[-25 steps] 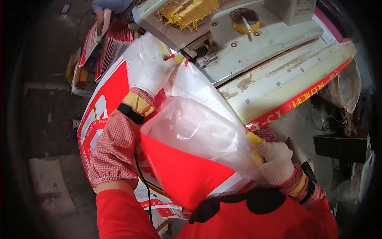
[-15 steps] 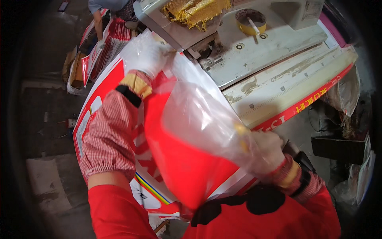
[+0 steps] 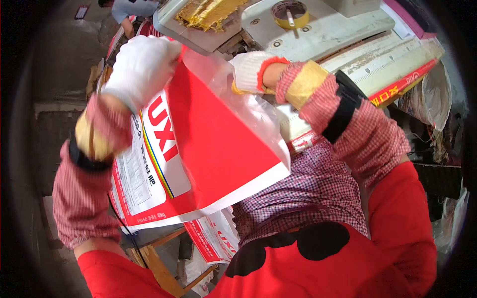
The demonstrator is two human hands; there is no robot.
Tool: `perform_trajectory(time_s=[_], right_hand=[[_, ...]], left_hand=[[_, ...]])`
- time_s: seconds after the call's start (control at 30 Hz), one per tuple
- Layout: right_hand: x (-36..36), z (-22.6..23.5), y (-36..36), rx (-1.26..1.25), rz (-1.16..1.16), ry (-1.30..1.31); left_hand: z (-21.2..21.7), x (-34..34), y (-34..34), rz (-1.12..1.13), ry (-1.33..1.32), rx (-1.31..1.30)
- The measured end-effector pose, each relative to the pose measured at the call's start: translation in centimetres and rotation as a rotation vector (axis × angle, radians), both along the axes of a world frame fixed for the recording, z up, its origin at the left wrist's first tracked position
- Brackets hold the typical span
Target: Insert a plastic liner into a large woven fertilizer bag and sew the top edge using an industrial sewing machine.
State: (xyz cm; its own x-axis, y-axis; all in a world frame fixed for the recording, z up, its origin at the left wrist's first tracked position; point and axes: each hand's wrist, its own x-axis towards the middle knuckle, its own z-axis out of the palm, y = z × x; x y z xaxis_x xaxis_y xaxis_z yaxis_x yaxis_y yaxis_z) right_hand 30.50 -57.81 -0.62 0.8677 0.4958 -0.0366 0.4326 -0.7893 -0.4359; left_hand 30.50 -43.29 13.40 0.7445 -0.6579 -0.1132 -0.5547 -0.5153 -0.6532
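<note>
I hold up a large red and white woven sack (image 3: pixel 218 149) with a clear plastic liner (image 3: pixel 258 116) inside it. My left hand (image 3: pixel 141 67), in a white glove, grips the sack's top left edge. My right hand (image 3: pixel 251 72), also gloved, is at the mouth of the sack, closed on the liner's edge. Both forearms wear checked sleeve covers. The sack hangs tilted in front of my chest, its printed white face toward the left.
A grey-white machine table (image 3: pixel 318 42) stands behind the sack, with a roll of yellow tape (image 3: pixel 289 12) and a heap of yellow scraps (image 3: pixel 208 11) on it. More printed sacks (image 3: pixel 211 238) lie below on a wooden frame (image 3: pixel 154 260). Another person (image 3: pixel 130 9) bends at the top left.
Both hands have risen toward the top of the sack. The right hand moved from the lower right corner up to the sack's mouth; the sack now hangs lower and flatter.
</note>
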Motion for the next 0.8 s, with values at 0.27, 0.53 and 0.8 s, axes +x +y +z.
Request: perform_trajectory(time_s=[0.27,0.53,0.8], right_hand=[[1.8,-1.2,-0.4,0.196,0.192,0.126],[1.4,-2.0,-0.6,0.178,0.06,0.107],[5.5,-9.3,2.4,-0.006,-0.029,0.016]], left_hand=[[-0.5,-9.3,-10.5,-0.082,0.76,0.308],[4.5,-10.2,-7.5,0.469,0.945,0.749],[4.3,-14.2,-9.2,0.524,0.979,0.92]])
